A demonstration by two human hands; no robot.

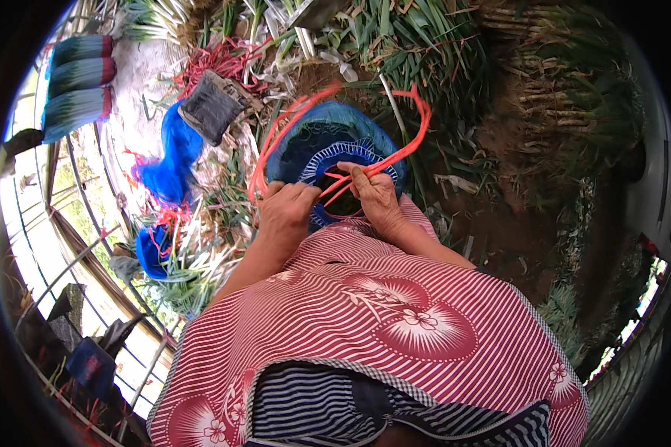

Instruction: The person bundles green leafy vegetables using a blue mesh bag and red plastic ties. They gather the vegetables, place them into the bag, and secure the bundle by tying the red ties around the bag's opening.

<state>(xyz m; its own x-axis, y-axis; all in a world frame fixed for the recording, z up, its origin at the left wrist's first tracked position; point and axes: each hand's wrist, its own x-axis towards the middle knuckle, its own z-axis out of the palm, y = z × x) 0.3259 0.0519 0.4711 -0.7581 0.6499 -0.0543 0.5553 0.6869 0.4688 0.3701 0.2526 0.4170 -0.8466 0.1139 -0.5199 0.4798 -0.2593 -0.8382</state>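
Note:
Bright red plastic twine point(419, 131) runs in loops between my two hands. My right hand point(377, 193) pinches several strands between thumb and fingers, and one loop arches up to the right. Strands at the left lead down to my left hand point(288, 207), its fingers curled around them. Beneath both hands stands a round, blue-green mesh sack point(335, 120), close against the striped apron point(414, 318). White, stitch-like lines ring its dark central opening. What is inside the opening cannot be made out.
Bundled green onions point(419, 44) lie ahead, with more stalks point(559, 106) at the right. Filled mesh sacks point(81, 84) are stacked far left. Nearer are blue netting point(173, 156), a dark pad point(212, 106), a red twine heap point(223, 64) and a blue container point(152, 251).

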